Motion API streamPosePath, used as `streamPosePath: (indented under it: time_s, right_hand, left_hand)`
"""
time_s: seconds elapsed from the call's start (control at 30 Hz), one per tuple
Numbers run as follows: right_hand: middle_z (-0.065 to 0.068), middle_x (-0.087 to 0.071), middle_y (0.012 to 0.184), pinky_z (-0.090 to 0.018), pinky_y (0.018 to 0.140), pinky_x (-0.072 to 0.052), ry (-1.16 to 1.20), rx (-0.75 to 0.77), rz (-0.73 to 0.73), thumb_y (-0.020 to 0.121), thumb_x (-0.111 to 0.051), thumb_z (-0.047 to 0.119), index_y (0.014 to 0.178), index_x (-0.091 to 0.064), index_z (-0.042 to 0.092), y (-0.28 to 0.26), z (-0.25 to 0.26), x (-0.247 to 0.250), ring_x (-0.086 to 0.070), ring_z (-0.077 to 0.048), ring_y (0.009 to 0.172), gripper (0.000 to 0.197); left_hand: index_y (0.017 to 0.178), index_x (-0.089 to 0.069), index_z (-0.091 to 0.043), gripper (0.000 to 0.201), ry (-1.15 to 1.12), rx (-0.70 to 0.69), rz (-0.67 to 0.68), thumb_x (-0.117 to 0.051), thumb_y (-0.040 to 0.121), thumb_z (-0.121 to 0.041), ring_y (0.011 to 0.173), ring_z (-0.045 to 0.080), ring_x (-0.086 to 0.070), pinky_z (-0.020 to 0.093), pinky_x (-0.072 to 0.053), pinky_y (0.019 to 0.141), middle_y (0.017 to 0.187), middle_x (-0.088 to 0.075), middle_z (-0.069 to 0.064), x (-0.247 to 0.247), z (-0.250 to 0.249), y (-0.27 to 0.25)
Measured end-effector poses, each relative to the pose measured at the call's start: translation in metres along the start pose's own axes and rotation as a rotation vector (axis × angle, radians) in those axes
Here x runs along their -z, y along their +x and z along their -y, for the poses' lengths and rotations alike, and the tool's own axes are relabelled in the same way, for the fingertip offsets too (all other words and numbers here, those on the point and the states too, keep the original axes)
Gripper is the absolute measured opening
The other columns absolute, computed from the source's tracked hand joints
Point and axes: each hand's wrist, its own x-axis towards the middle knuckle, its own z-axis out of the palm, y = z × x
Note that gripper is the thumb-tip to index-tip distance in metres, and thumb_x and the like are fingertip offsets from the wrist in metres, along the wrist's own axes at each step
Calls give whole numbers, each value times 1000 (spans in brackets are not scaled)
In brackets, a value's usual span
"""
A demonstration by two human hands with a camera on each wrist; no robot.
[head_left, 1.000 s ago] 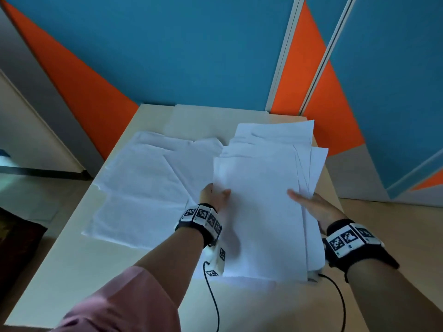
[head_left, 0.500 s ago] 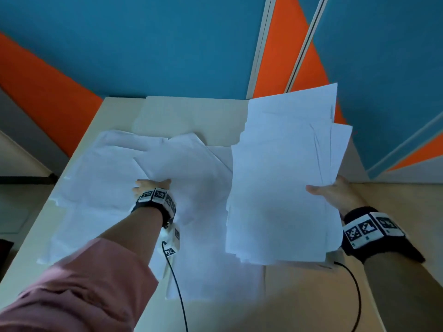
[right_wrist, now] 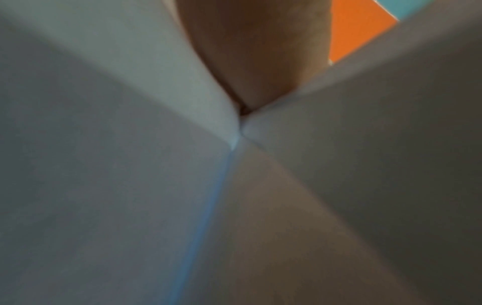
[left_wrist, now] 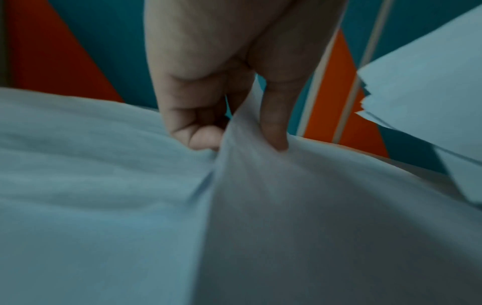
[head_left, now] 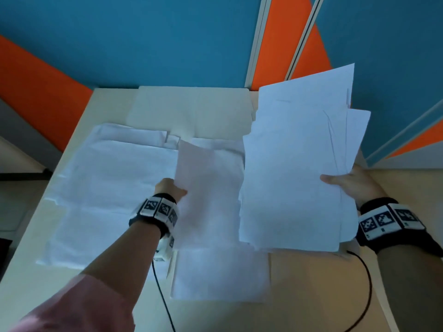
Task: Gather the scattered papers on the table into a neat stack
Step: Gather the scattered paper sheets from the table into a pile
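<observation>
My right hand (head_left: pixel 345 182) grips a loose bundle of white sheets (head_left: pixel 294 168) by its right edge and holds it tilted above the right side of the table (head_left: pixel 311 279). My left hand (head_left: pixel 170 188) pinches the left edge of a single white sheet (head_left: pixel 206 188) and lifts it off the scattered papers (head_left: pixel 115 183) that cover the table's left and middle. In the left wrist view the thumb and fingers (left_wrist: pixel 274 123) pinch that sheet (left_wrist: pixel 313 206). In the right wrist view the held paper (right_wrist: pixel 130 185) fills the frame, blurred.
A pale flat sheet or folder (head_left: pixel 191 109) lies at the table's far edge. Another white sheet (head_left: pixel 220 274) lies near the front. Blue and orange wall panels (head_left: pixel 143 39) stand right behind the table. Black cables (head_left: pixel 364 283) run from both wristbands.
The right hand raised the bundle off the table and carried it to the right. The left hand let go of it, moved left onto the scattered papers, and now lifts one sheet.
</observation>
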Motion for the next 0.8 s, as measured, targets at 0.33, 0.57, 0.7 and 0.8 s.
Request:
streamPosePath:
  time_s: [0.33,0.57,0.7,0.8]
  right_hand:
    - [-11,-61,109,-34,86,-43,6,50,-67,85,-65,7,121,-58,-1,-18,2,26,-57,-25,97,37]
    - [-10,-58,109,-37,91,-44,27,65,-19,84,-66,5,88,-57,15,-32,-12,21,-55,-24,98,14]
    - [-10,-60,109,-47,99,-45,36,59,-31,83,-68,5,79,-52,25,-38,-17,20,-57,-28,102,26]
    - [-9,-60,108,-39,93,-45,52,40,-38,83,-68,7,102,-61,9,-40,-20,21,-57,-26,99,20]
  left_hand:
    - [134,-32,-11,84,287,-18,-146,-75,70,-42,126,30,-36,37,-42,97,135,-34,15,-76,7,-71]
    - [136,-28,-1,101,146,118,-102,-81,62,-46,130,30,-39,37,-40,101,139,-40,18,-76,2,-70]
    - [131,-43,-5,82,110,109,-54,-78,67,-43,126,28,-45,36,-40,100,133,-49,12,-76,-2,-69]
    - [135,-31,-7,78,-106,67,-47,-77,73,-18,123,32,-50,38,-43,99,134,-46,18,-79,-6,-71]
